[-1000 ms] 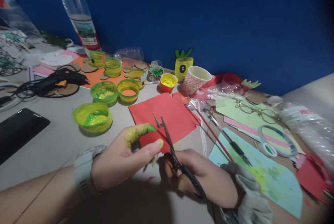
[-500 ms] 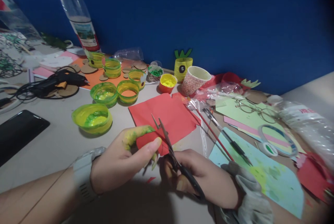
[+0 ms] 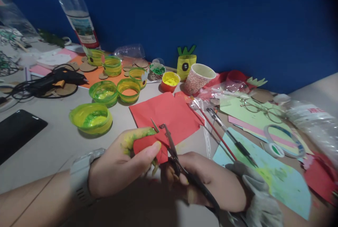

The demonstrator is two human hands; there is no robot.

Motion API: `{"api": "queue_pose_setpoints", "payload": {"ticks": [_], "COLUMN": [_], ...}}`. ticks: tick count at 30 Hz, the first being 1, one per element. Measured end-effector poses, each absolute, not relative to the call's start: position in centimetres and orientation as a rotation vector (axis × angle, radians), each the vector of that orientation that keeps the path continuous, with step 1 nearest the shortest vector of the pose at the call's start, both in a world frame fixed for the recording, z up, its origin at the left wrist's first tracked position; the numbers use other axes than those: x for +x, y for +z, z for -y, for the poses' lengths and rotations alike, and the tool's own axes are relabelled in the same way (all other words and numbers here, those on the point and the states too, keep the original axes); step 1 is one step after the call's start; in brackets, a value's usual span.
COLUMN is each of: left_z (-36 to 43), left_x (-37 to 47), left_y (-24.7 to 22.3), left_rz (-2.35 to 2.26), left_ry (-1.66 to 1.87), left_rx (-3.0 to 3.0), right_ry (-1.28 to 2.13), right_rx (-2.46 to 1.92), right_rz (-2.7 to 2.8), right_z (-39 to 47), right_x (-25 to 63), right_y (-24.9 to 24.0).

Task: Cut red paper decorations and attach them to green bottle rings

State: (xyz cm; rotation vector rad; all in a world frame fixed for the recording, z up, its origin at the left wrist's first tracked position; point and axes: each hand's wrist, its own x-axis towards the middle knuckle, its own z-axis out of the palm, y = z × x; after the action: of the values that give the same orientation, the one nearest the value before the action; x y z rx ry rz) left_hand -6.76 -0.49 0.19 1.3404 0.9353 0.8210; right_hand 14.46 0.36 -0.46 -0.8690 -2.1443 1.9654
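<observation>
My left hand (image 3: 121,165), smeared with yellow-green paint and with a white watch on the wrist, pinches a small piece of red paper (image 3: 148,144) between thumb and forefinger. My right hand (image 3: 211,183) grips black-handled scissors (image 3: 171,146) by the loops. Their blades are parted and reach into the right edge of the red piece. Both hands hover low over the grey table (image 3: 52,142), just in front of a larger red paper sheet (image 3: 166,112).
Yellow-green painted plastic rings and bowls (image 3: 91,117) stand at the left, with a black glue gun (image 3: 52,80) and a phone (image 3: 18,132) beyond. Cups (image 3: 198,77), brushes (image 3: 219,133), glasses (image 3: 261,110), tape (image 3: 283,137), coloured papers (image 3: 269,177) and a clear bottle (image 3: 76,12) crowd the back and right.
The scissors' blades have worked further into the red piece, which my left hand has turned slightly. The view has drifted a little, both hands staying in place.
</observation>
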Motion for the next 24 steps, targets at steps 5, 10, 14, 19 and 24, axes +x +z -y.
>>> {"api": "queue_pose_setpoints", "payload": {"ticks": [5, 10, 14, 19, 24], "left_z": [0.76, 0.86, 0.77, 0.91, 0.81], "left_x": [-6.80, -6.56, -6.53, -6.76, -6.60], "left_y": [0.34, 0.26, 0.21, 0.11, 0.43], "left_rz": [-0.959, -1.068, -1.091, -1.040, -0.970], "left_ry": [0.829, 0.834, 0.908, 0.892, 0.867], "left_rx": [1.375, 1.340, 1.314, 1.250, 1.196], "right_ry": [1.943, 1.915, 1.915, 1.958, 1.950], "right_rx": [-0.862, -0.840, -0.851, -0.877, -0.894], "right_rz": [2.163, 2.224, 2.204, 2.050, 2.118], "right_z": [-0.55, -0.55, -0.38, -0.25, -0.24], "right_x": [14.46, 14.46, 14.46, 14.32, 14.43], "right_y": [-0.24, -0.23, -0.25, -0.03, -0.25]}}
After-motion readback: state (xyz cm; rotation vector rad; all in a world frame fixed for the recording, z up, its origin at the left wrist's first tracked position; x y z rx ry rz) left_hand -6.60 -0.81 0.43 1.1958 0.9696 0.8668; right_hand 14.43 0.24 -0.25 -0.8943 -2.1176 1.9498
